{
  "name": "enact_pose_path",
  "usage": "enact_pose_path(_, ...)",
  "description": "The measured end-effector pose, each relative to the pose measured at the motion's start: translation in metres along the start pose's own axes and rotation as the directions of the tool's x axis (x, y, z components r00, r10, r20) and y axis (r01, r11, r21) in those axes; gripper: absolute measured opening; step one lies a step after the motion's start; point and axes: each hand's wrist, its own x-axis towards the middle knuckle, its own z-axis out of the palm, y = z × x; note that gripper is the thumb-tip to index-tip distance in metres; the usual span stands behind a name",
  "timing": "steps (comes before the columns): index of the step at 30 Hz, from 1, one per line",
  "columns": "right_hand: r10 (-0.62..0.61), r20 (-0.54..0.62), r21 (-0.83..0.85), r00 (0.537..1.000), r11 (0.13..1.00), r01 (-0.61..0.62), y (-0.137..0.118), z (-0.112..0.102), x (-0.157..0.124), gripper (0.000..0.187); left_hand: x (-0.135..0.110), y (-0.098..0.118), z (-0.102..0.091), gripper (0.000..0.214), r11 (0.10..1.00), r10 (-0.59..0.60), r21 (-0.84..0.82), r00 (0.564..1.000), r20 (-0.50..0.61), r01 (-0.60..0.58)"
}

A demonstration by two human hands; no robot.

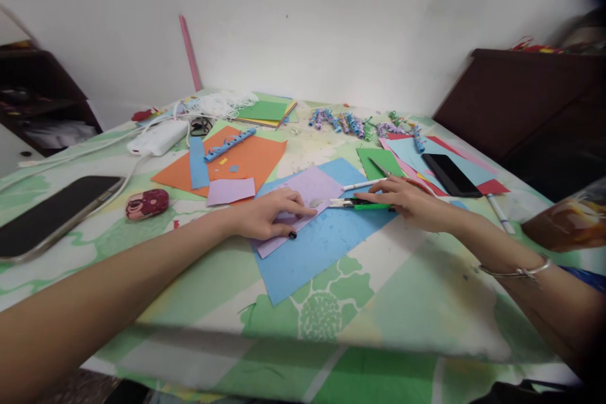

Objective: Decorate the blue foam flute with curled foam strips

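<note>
My left hand (272,214) lies on a lilac sheet of paper (315,183), its fingers stretched out and the thumb apart, pressing near a folded or cut strip along the sheet's lower edge. Under the lilac sheet is a blue sheet (331,246). My right hand (409,202) holds a green utility knife (372,206), whose tip points left and meets the lilac paper close to my left index finger. Beyond the knife, a white pen (362,185) lies by my right fingers. Scissors (379,166) rest partly hidden behind that hand, over a green paper piece (367,161).
Orange paper (260,158) with a blue paper roll (230,145) lies left. Curled paper strips (350,125) line the back. Phones (452,175) flank both sides, with a red case (146,204), a white power strip (158,137) and a drink cup (568,221) about.
</note>
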Motion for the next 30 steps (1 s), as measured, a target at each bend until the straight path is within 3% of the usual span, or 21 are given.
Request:
enact_pose_path(6, 0.019, 0.074, 0.061, 0.997, 0.998, -0.024, -0.019, -0.006, 0.005, 0.079, -0.003, -0.004, -0.001, 0.039, 0.999, 0.03, 0.031, 1.0, 0.007, -0.03)
enact_pose_path(10, 0.032, 0.035, 0.059, 0.999, 0.998, -0.034, -0.019, 0.0, 0.01, 0.064, -0.006, -0.003, -0.001, 0.039, 0.999, 0.035, 0.021, 0.999, -0.009, -0.035)
enact_pose_path(18, -0.012, -0.062, 0.057, 0.998, 0.998, 0.015, -0.011, 0.008, 0.01, 0.061, -0.007, -0.004, 0.0, 0.038, 0.998, 0.05, 0.039, 0.998, -0.033, -0.048)
enact_pose_path(25, -0.045, 0.007, -0.071, 0.999, 0.996, 0.046, -0.017, 0.002, 0.01, 0.079, -0.009, -0.001, -0.003, 0.034, 0.963, 0.009, 0.269, 1.0, 0.005, -0.01)
enact_pose_path(30, -0.063, 0.034, -0.119, 0.997, 0.991, 0.067, -0.026, -0.003, 0.016, 0.085, -0.01, 0.001, -0.008, 0.036, 0.959, -0.034, 0.281, 0.999, 0.036, 0.022)
